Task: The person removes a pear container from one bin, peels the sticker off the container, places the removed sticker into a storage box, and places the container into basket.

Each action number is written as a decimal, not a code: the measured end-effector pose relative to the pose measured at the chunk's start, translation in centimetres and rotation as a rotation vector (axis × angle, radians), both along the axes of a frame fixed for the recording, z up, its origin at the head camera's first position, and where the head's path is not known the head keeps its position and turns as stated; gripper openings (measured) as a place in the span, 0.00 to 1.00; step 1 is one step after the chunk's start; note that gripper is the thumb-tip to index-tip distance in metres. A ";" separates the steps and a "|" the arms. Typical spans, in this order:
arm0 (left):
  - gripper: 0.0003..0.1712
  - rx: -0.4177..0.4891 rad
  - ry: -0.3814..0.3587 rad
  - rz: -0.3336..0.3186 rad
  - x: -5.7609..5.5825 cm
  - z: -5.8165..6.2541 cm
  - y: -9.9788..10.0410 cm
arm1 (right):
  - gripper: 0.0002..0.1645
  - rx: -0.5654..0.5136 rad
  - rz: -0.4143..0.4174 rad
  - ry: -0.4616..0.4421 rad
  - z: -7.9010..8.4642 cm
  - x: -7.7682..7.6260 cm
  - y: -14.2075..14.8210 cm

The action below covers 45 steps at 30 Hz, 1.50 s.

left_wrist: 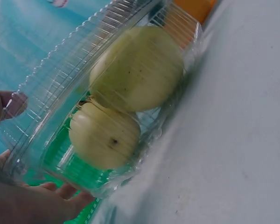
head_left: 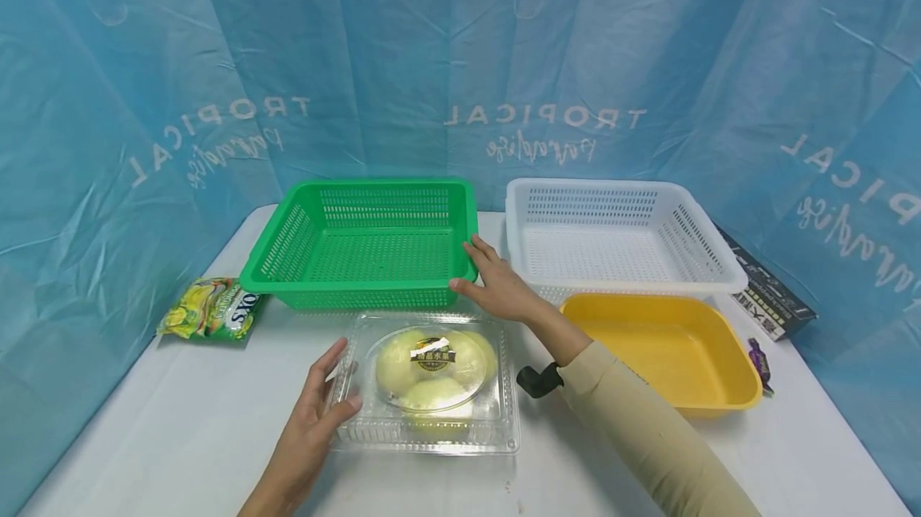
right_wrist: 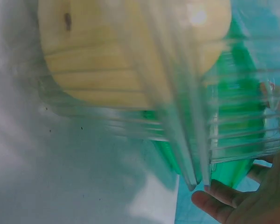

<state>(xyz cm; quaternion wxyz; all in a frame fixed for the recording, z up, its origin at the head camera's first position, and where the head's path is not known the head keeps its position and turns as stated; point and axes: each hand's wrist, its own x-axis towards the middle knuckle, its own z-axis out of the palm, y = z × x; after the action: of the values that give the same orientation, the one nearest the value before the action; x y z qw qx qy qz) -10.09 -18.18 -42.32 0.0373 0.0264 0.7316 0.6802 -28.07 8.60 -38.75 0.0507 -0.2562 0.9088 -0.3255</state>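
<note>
A light blue curtain with white lettering [head_left: 403, 37] hangs along the left, far and right sides of a white table [head_left: 201, 421]. At the far left of the tabletop lies a green and yellow plastic snack bag [head_left: 209, 309], just beside the basket to its right. Nearer, the left hand [head_left: 312, 413] grips the left side of a clear, rectangular plastic container [head_left: 496, 417], thumb on its lid and fingers at its side. Beyond them stands a green, rectangular basket of perforated plastic [head_left: 360, 287]. The container sits at the near middle of the table, just in front of that basket; inside are round, pale yellow-green fruits [head_left: 396, 365] under a dark label [head_left: 432, 355]. The right hand [head_left: 500, 285], fingers extended, is at the basket's near right corner; I cannot tell whether it touches the plastic. Its arm, in a beige sleeve [head_left: 647, 429], reaches in from the near right. Farther right are a white, perforated plastic basket [head_left: 626, 288], a yellow, rectangular plastic basin [head_left: 669, 341] nearer, a black printed box [head_left: 773, 297], and a small purple wrapped packet [head_left: 759, 365].
</note>
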 end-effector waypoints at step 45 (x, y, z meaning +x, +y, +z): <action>0.38 -0.039 -0.035 -0.093 -1.2 -1.2 -0.9 | 0.45 -0.064 -0.025 0.010 0.5 0.9 0.4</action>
<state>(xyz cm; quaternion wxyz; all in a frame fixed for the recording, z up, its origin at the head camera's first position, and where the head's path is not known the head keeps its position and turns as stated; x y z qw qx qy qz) -11.34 -19.10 -43.50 0.0821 0.0478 0.7420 0.6637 -27.16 9.01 -38.27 0.0339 -0.2481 0.9012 -0.3538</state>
